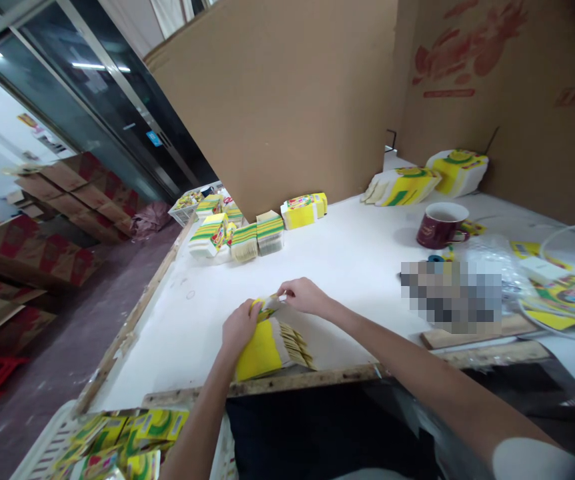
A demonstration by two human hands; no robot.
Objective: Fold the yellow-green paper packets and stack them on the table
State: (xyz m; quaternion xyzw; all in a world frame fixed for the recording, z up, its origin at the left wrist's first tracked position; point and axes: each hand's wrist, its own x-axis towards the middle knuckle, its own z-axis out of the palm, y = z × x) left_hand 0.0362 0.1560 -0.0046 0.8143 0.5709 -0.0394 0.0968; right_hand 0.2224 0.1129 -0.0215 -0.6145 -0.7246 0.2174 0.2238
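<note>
My left hand is closed around a small yellow carton just above the table's front edge. At the carton's far end my right hand is closed in a pinch, with a small white bit at its fingertips. I cannot tell whether that bit is part of the carton. Beneath and beside my left hand lies a stack of flat yellow cartons, its edges fanned out toward the right.
Several carton stacks stand at the back left of the white table. A maroon mug, bubble wrap and a white cable are on the right. Cardboard walls rise behind. A basket of yellow packets is at lower left.
</note>
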